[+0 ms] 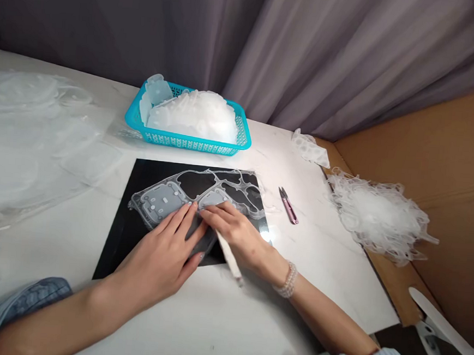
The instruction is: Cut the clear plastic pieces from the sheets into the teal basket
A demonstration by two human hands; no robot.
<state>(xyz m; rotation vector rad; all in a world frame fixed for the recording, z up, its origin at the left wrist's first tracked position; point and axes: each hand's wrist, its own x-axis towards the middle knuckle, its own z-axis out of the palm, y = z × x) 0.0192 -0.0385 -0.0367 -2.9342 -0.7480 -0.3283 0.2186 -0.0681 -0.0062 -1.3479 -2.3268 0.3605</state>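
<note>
A clear moulded plastic sheet (163, 200), with raised panels and cut-out openings, lies on a black mat (119, 242). My left hand (166, 248) presses on the sheet's near part, its fingers stretched out and apart. Beside it, my right hand (236, 229) is closed around a slim white-handled, pen-like tool (229, 258). The handle slants out below my palm towards the table's front. My fingers hide the tool's tip, so its kind cannot be made out. The tips of both hands are close together over the middle of the sheet.
Behind the mat stands a blue basket (186, 142) filled with translucent plastic pieces (196, 114). Small thread snips (288, 205) lie to the right. A tangled heap of clear plastic scraps (375, 216) sits by a cardboard box (439, 155). Plastic sheets (30, 145) cover the left side.
</note>
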